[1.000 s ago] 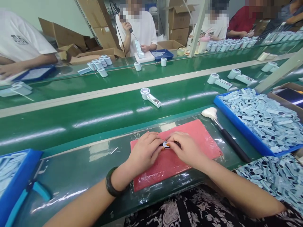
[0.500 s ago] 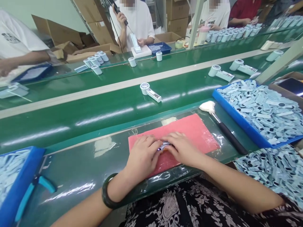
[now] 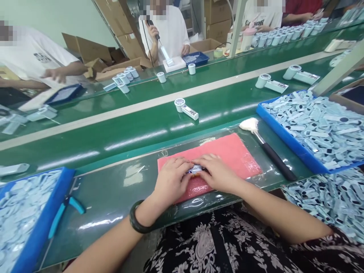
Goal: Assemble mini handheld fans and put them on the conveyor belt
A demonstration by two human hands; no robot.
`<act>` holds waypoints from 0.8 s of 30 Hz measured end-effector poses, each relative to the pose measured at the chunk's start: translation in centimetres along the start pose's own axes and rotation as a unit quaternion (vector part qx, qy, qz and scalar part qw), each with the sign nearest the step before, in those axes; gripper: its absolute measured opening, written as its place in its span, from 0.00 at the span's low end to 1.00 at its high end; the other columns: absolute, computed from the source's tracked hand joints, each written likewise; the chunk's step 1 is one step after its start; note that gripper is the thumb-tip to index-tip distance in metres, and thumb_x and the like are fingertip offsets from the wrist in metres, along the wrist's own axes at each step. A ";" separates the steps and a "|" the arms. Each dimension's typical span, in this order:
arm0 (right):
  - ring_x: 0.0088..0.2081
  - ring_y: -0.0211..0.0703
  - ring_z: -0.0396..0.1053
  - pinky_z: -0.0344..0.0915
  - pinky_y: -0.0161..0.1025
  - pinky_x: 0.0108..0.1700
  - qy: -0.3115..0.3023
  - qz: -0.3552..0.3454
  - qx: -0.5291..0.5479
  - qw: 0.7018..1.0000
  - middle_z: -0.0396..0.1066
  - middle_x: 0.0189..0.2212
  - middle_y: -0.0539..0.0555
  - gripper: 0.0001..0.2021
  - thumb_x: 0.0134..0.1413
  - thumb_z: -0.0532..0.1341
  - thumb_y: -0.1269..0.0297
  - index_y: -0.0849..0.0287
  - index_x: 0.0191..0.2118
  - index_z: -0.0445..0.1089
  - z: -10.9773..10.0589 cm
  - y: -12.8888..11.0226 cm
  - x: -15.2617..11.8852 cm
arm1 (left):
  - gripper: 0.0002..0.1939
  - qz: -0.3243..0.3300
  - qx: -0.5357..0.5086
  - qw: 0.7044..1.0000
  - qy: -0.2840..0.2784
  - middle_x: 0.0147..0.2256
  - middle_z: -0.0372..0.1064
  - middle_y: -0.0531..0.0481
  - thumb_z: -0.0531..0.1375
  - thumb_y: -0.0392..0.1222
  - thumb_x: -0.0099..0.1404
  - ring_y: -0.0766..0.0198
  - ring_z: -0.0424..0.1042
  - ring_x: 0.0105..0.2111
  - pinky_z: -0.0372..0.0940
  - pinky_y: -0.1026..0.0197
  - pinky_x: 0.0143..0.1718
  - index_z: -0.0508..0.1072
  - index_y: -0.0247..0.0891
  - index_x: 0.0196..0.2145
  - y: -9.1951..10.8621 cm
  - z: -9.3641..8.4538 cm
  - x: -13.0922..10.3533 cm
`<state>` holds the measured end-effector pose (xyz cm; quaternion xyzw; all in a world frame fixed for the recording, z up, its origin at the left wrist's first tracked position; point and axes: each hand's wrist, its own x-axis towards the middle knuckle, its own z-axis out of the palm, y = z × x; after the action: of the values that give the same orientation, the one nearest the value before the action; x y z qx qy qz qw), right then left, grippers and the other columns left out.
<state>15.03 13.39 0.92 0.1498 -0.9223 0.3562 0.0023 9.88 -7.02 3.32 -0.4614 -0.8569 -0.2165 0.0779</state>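
Observation:
Between my two hands a small white piece with dark markings is held low over a pink mat. Fingers cover most of it, so its full shape is hidden. My left hand, with a dark bangle on the wrist, closes on the left end of the piece, thumb in front. From the other side my right hand grips the right end, fingers bent over the top and thumb below.
A black-handled stick with a white wrapped head lies right of the mat. Blue trays of light-blue parts flank the bench. Turquoise-handled pliers lie left. A handheld fan rests on the green belt; co-workers sit beyond.
The view has swung slightly left. Both hands stay on the piece, and a little more of its marked face shows. At far left, a co-worker's arm has shifted.

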 end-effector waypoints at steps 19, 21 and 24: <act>0.57 0.52 0.65 0.60 0.54 0.60 0.000 -0.012 0.021 1.000 0.71 0.56 0.58 0.19 0.67 0.56 0.67 0.57 0.61 0.67 -0.2 -0.1 -0.7 | 0.14 -0.074 -0.005 0.997 -0.027 0.48 0.77 0.44 0.59 0.35 0.68 0.45 0.70 0.55 0.69 0.38 0.55 0.71 0.37 0.51 1.2 -0.2 -0.3; 0.56 0.52 0.66 0.61 0.54 0.59 0.000 -0.006 0.019 1.000 0.72 0.54 0.58 0.18 0.66 0.56 0.68 0.58 0.59 0.68 -0.1 -0.1 -0.7 | 0.13 -0.096 -0.010 0.995 -0.009 0.47 0.77 0.44 0.58 0.35 0.68 0.48 0.72 0.52 0.71 0.41 0.53 0.71 0.38 0.50 1.5 0.0 -0.4; 0.53 0.53 0.66 0.63 0.55 0.58 -0.001 -0.002 0.016 1.000 0.72 0.52 0.58 0.17 0.65 0.57 0.69 0.59 0.58 0.70 0.0 -0.1 -0.3 | 0.13 -0.112 -0.016 0.994 0.006 0.44 0.77 0.46 0.58 0.33 0.67 0.51 0.73 0.47 0.71 0.44 0.50 0.71 0.40 0.49 1.6 0.1 0.0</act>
<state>15.36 13.45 0.96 0.1516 -0.9163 0.3708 -0.0006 11.26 -6.20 3.70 -0.3618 -0.8993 -0.2403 0.0513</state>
